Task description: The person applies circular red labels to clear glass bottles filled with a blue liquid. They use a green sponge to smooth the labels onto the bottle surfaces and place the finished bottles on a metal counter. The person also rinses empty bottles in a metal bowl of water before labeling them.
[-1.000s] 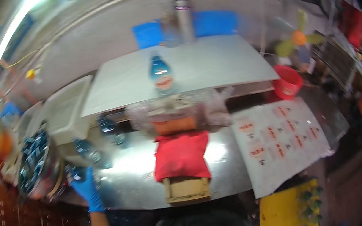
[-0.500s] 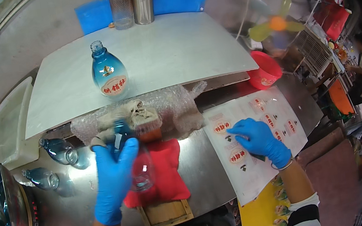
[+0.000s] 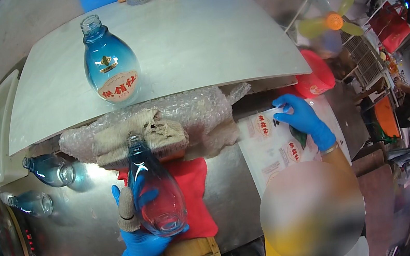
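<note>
My left hand [image 3: 145, 246] wears a blue glove, with a grey cloth sleeve [image 3: 127, 209] on one digit. It holds a clear blue glass bottle [image 3: 159, 197], the neck pointing away from me and the base towards me; some fingers show through the glass. Over a white sheet of red-printed decals [image 3: 254, 144], my right hand [image 3: 306, 119], also gloved in blue, has its thumb and forefinger slightly apart. A dark green flat piece [image 3: 299, 137] is tucked under its other fingers. Those fingers are partly hidden.
A labelled blue bottle [image 3: 111, 62] stands on the white board [image 3: 193, 40]. Bubble wrap [image 3: 203, 112] and a worn cloth pad [image 3: 112, 141] lie before it. Two bottles [image 3: 48, 171] lie left. A red cushion [image 3: 199, 197] sits under the held bottle. A blurred disc hides the lower right.
My left hand has shifted to the bottle's base end, and the bottle is lower and nearer me. The right hand has moved towards the sheet's far edge. The view has shifted.
</note>
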### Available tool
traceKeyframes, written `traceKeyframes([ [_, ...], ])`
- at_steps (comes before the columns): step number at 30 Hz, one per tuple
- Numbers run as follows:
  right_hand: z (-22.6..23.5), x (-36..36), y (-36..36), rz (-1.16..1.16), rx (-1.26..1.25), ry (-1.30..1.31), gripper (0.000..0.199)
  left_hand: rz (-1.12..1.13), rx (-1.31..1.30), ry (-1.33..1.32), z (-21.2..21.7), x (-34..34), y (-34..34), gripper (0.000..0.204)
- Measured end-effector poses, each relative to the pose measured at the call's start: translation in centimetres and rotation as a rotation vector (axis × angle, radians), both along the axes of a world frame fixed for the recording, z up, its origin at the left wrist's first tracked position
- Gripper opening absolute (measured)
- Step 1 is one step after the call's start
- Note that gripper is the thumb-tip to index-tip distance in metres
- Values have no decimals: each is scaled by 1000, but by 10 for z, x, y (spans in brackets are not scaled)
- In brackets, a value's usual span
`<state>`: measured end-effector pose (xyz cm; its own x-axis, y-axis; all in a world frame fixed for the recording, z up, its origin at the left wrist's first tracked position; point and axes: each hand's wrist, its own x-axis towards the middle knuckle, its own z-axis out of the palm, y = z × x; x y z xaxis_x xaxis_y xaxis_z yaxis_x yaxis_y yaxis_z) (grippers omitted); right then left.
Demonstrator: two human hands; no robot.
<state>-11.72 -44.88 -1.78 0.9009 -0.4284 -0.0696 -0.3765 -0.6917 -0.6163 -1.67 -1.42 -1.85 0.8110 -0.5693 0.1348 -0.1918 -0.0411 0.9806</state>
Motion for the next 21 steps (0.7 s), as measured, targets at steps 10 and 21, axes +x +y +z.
traceKeyframes([
  [10, -2, 13, -11, -109, 110, 38, 27, -39, 153, -271, 1, 4, -2, 125],
  [21, 88, -24, -119, -299, 356, -302, 21, -49, 152, 178, 10, 0, 2, 108],
])
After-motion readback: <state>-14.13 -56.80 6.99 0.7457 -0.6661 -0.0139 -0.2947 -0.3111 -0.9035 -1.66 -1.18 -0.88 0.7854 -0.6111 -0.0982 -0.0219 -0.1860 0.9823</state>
